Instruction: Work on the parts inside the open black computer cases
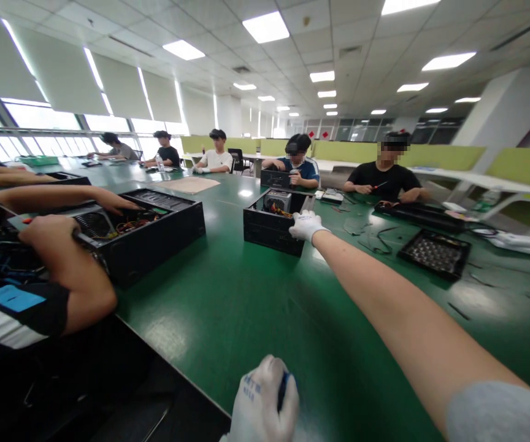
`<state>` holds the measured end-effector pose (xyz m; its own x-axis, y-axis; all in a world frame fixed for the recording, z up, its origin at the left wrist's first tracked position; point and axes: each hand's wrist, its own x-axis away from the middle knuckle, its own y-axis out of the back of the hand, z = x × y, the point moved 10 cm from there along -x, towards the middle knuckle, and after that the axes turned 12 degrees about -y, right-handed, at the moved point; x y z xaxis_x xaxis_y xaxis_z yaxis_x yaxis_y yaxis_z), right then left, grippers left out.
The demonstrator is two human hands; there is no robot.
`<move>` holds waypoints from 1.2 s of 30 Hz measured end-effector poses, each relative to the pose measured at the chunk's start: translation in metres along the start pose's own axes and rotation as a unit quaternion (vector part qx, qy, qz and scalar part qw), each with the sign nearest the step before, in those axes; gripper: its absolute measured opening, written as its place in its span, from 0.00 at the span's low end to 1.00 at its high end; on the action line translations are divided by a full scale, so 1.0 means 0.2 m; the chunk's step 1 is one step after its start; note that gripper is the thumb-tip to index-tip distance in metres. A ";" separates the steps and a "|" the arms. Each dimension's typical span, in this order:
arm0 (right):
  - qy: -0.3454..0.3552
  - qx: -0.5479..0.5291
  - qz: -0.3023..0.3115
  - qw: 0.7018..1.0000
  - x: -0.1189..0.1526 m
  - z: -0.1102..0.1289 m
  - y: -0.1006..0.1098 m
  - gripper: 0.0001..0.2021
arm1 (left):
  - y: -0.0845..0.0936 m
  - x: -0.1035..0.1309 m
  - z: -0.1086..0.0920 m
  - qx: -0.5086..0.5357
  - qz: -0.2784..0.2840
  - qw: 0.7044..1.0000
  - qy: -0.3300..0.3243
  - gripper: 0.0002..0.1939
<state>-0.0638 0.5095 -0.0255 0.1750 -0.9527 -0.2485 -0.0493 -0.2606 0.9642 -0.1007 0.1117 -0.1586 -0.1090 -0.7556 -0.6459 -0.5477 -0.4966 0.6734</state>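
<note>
Surveying by size, starting with the table [210, 294]: green, smooth, a little glossy. Neighbour's case [159, 242] stands at the left, a co-worker's arms over it.

Own case [269, 230]: black, near mid-table, ahead of the wearer, resting flat with its uncovered side up. Judged stiff sheet metal, fairly heavy for its size; the power supply [278, 201] inside probably pulls the balance towards that part. The painted walls look slick and might slide on the tabletop; bare rims may be sharp. Best hold: two opposite outer walls, low down, clear of the cables [283, 213], which seem the fragile part.

Orientation: one broad wall faces the wearer, its right end slightly closer than its left. Long axis not certain, as the depth is foreshortened; the other walls recede to the far side.

Right hand [308, 226]: gloved, arm outstretched, fingers curled on the rim and wall at the case's near right corner, gripping it. Left hand [265, 396]: gloved, low at the table's near edge, well apart from the case, closed round a dark blue object [283, 390]; mostly hidden, identity unclear.
</note>
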 end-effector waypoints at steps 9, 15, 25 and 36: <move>0.095 -0.032 -0.061 0.993 0.56 -0.19 0.16 0.23 | 0.00 -0.03 -0.01 0.019 0.017 0.999 0.020 0.09; 0.156 -0.059 -0.078 0.983 1.12 -0.48 0.29 0.22 | 0.02 -0.04 -0.01 0.046 0.024 0.998 0.029 0.09; 0.195 -0.187 -0.072 0.960 1.92 -0.93 0.48 0.12 | 0.40 -0.55 -0.61 0.035 0.038 0.988 -0.144 0.07; 0.255 -0.201 -0.108 0.940 2.42 -1.09 0.65 0.10 | 0.20 -0.46 -1.02 -0.009 0.237 0.937 -0.255 0.05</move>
<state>0.2293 0.0492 0.0004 0.5920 -0.6588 -0.4643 0.3989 -0.2610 0.8791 0.0574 0.0748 0.0011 -0.7216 -0.5932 -0.3570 -0.3236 -0.1669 0.9314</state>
